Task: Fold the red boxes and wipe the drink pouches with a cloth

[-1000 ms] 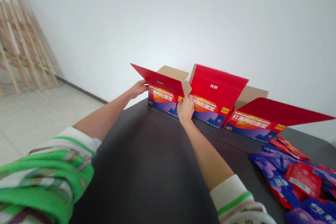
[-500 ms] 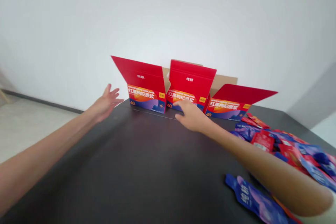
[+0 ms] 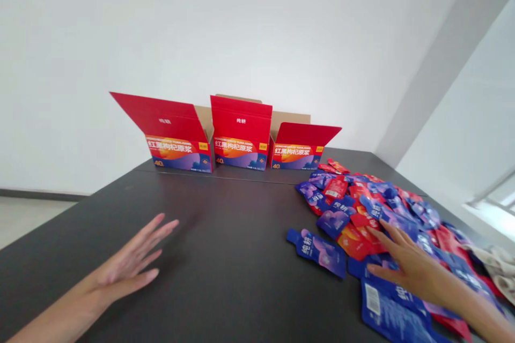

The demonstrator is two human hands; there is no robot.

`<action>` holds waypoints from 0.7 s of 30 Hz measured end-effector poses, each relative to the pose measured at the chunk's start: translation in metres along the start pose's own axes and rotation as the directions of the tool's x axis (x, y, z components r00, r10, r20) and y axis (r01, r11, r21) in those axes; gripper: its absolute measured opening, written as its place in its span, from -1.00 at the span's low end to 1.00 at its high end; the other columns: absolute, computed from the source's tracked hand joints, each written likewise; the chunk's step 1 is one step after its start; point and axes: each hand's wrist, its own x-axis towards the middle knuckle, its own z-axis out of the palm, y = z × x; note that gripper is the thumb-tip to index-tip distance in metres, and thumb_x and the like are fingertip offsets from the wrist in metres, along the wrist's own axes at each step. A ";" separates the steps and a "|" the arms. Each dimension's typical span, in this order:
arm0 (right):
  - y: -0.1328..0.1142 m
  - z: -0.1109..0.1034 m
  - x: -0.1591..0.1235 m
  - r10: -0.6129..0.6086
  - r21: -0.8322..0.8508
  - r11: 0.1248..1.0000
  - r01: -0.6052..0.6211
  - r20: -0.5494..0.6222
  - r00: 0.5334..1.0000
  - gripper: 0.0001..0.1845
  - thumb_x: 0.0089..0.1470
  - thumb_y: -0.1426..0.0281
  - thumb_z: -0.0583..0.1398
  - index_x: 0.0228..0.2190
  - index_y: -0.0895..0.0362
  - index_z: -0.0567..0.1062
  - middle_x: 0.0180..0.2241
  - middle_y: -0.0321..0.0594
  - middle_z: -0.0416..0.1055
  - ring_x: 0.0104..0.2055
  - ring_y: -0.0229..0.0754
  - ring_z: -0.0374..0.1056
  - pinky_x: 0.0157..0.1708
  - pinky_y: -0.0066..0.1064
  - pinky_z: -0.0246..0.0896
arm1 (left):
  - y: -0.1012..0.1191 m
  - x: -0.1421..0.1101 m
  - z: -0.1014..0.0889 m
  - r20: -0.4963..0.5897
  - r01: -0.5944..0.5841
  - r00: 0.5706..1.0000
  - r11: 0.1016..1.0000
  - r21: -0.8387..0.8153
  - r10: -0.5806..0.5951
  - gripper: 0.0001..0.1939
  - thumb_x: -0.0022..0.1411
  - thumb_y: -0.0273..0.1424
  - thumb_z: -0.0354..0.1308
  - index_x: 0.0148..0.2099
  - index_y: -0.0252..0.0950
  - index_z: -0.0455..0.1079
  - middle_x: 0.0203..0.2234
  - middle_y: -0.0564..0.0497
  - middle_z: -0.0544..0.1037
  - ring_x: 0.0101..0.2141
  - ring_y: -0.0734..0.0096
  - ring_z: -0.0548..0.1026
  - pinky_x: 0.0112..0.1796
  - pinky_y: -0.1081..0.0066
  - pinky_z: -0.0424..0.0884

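Observation:
My left hand [image 3: 131, 262] hovers over the dark table at the left, its fingers spread and nothing in them. At the right, my right hand [image 3: 410, 262] is over a heap of drink pouches [image 3: 362, 193], some blue and some red, with its fingers apart. It holds nothing that I can see; whether its fingertips touch the heap I cannot tell. A single blue pouch [image 3: 319, 252] lies flat just left of the heap. Below my right hand, another blue pouch [image 3: 390, 311] shows its barcode side.
Three red printed cartons stand in a row at the back, flaps up: a left carton [image 3: 181, 154], a middle carton [image 3: 241, 153] and a right carton [image 3: 295, 156]. Behind the dark table [image 3: 225, 225] rises a white wall [image 3: 241, 27]. A pale cloth [image 3: 497, 268] lies at the right edge.
Both hands have drawn back from near the cartons. My right hand has moved right, over the pouches; my left is lower and nearer. The view has turned right.

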 end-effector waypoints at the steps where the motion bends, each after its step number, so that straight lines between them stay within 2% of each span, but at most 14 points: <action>1: -0.001 0.012 -0.006 0.012 -0.039 0.999 -0.013 -0.040 0.999 -0.23 -0.06 -0.04 0.10 0.16 -0.04 0.15 0.21 -0.05 -0.02 0.17 0.17 0.02 -0.02 -0.01 0.13 | 0.006 -0.003 0.013 0.040 0.015 0.999 0.999 -0.028 -0.014 -0.24 0.16 -0.19 0.08 0.27 0.17 -0.28 0.25 0.20 0.00 0.22 0.14 -0.02 0.13 0.11 0.11; 3: -0.005 0.025 -0.009 0.034 -0.096 0.994 -0.047 -0.128 0.991 -0.29 0.00 0.01 0.07 0.16 -0.08 0.12 0.23 -0.05 -0.10 0.18 0.22 -0.03 -0.04 0.08 0.09 | 0.016 -0.008 0.037 0.074 0.033 0.997 0.998 -0.048 -0.030 -0.27 0.19 -0.20 0.05 0.28 0.16 -0.30 0.26 0.19 -0.06 0.22 0.15 -0.01 0.14 0.12 0.09; 6: -0.002 0.027 0.001 0.068 -0.122 0.988 -0.098 -0.232 0.970 -0.38 0.06 0.10 0.04 0.15 -0.05 0.14 0.16 0.00 0.05 0.12 0.18 0.06 -0.08 0.03 0.14 | 0.027 -0.009 0.064 0.144 0.001 0.990 0.999 -0.043 0.006 -0.25 0.19 -0.20 0.05 0.28 0.15 -0.34 0.27 0.16 -0.08 0.23 0.15 -0.04 0.16 0.11 0.05; 10: 0.012 0.028 0.018 0.050 -0.108 0.991 -0.086 -0.296 0.954 -0.46 0.10 0.18 0.01 0.12 0.02 0.19 0.01 -0.03 0.25 0.03 0.09 0.15 -0.11 -0.08 0.17 | 0.037 -0.008 0.090 0.208 -0.032 0.978 0.999 0.011 0.029 -0.25 0.21 -0.20 0.02 0.29 0.13 -0.37 0.27 0.14 -0.09 0.24 0.19 -0.09 0.17 0.12 0.00; 16: 0.028 0.021 0.034 0.034 0.015 0.999 -0.031 -0.383 0.923 -0.61 0.12 0.35 -0.04 -0.04 0.09 0.34 -0.11 -0.07 0.32 -0.08 -0.04 0.22 -0.11 -0.18 0.16 | 0.058 -0.008 0.126 0.216 -0.075 0.976 0.984 0.162 0.039 -0.30 0.25 -0.17 -0.04 0.29 0.10 -0.38 0.27 0.15 -0.10 0.24 0.23 -0.07 0.17 0.12 0.02; 19: 0.021 0.009 0.043 0.085 0.074 0.996 -0.058 -0.441 0.894 -0.61 0.12 0.28 -0.02 -0.05 0.11 0.35 -0.12 -0.07 0.33 -0.07 -0.03 0.22 -0.08 -0.16 0.13 | 0.069 0.007 0.141 0.234 -0.114 0.971 0.952 0.286 0.046 -0.30 0.24 -0.15 -0.04 0.31 0.02 -0.32 0.27 0.09 -0.06 0.23 0.24 -0.04 0.18 0.11 -0.04; 21: 0.007 0.002 0.051 0.088 0.090 0.994 -0.055 -0.421 0.903 -0.59 0.11 0.22 0.01 -0.04 0.10 0.35 -0.08 -0.06 0.31 -0.04 -0.01 0.20 -0.05 -0.16 0.11 | 0.078 0.030 0.151 0.263 -0.147 0.963 0.934 0.327 0.060 -0.29 0.22 -0.15 -0.02 0.31 -0.07 -0.26 0.25 0.03 0.01 0.21 0.23 0.04 0.18 0.16 -0.03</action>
